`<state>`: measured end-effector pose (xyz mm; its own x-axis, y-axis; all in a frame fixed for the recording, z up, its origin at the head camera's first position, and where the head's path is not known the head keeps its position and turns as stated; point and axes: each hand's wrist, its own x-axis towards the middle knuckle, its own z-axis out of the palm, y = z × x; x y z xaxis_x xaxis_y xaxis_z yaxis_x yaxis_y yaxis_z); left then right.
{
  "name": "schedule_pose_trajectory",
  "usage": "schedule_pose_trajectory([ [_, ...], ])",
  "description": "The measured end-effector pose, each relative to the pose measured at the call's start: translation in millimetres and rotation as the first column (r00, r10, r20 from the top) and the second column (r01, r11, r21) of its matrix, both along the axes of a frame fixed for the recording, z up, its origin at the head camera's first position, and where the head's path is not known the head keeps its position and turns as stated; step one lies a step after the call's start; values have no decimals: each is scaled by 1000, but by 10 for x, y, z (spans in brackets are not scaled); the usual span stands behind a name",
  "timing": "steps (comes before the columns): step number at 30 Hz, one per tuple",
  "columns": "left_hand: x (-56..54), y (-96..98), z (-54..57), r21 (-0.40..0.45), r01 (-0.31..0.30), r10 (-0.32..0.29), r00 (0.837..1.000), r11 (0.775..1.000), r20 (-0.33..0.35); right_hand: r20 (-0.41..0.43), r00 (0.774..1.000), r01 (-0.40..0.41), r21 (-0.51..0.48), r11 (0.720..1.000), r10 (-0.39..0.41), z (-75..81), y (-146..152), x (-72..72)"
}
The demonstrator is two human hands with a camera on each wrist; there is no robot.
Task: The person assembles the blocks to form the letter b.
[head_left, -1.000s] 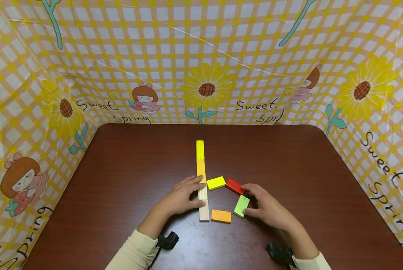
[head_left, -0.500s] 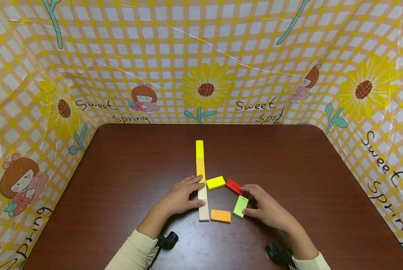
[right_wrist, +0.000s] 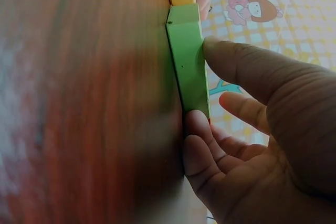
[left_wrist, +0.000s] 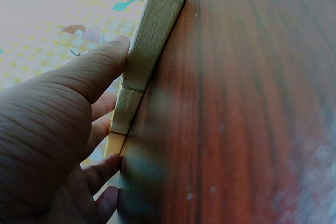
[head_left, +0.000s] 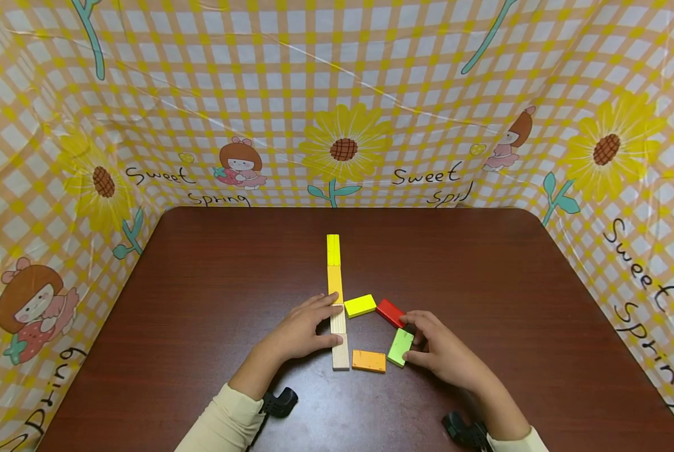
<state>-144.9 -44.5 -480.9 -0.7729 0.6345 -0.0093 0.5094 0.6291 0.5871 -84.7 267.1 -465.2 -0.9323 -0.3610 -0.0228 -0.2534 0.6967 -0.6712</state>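
A straight column of flat wooden blocks runs away from me in the head view: a yellow block [head_left: 333, 250] at the far end, an amber block [head_left: 335, 282], then two plain wood blocks [head_left: 340, 355]. Along its left side lies my left hand [head_left: 303, 326], thumb and fingertips touching the column. To the right, a yellow block [head_left: 360, 306], a red block [head_left: 390, 312], a green block [head_left: 400, 347] and an orange block [head_left: 369, 361] form a curve. My right hand [head_left: 441, 348] touches the green block with its thumb and the red block with its fingertips.
All the blocks lie on a dark brown table [head_left: 230, 263]. Checked cloth with flower prints [head_left: 342, 81] hangs round its back and sides. A black wrist strap [head_left: 280, 402] sits on the left arm, another black device [head_left: 464, 432] on the right.
The green block has shifted slightly left, nearer the orange block, and my right hand has moved with it. My left hand and the column hold their place.
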Motion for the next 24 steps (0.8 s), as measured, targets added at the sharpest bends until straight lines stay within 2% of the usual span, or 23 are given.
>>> schedule_pose_trajectory([
  [24, 1, 30, 10, -4, 6, -6, 1000, 1000, -11, 11, 999, 36, -8, 999, -36, 8, -53, 46],
])
